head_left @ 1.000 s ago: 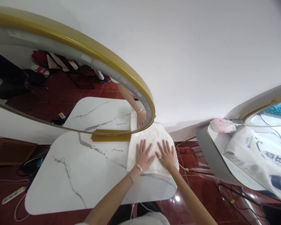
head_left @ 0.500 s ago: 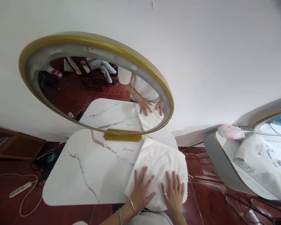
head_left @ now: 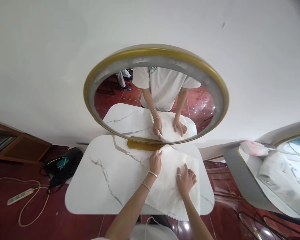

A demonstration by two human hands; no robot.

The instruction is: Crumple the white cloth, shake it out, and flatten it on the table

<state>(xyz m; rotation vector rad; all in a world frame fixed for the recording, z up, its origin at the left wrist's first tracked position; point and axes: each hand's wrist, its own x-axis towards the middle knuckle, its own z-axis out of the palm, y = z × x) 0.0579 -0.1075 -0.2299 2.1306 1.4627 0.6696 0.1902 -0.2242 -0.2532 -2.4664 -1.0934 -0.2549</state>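
Observation:
A white cloth (head_left: 168, 188) with a scalloped edge lies on the right part of the marble-patterned table (head_left: 95, 190), its near edge hanging slightly over the front. My left hand (head_left: 155, 163), with bracelets at the wrist, pinches the cloth's far left corner close to the mirror's base. Resting on the cloth's right half is my right hand (head_left: 186, 180), a ring on one finger, fingers apart and some of them bent. Both hands and the cloth also appear in the oval gold-framed mirror (head_left: 155, 96).
The mirror's gold base (head_left: 140, 143) stands at the table's back against the wall. To the right, a second table (head_left: 242, 180) bears a white printed bag (head_left: 282, 176). On the red floor at left are a black bag (head_left: 67, 166) and a power strip (head_left: 20, 196) with its cable.
My left hand has gone from lying flat to pinching the far left corner. My right hand has moved up the cloth, its fingers more bent. The cloth has shifted, and the view has turned right.

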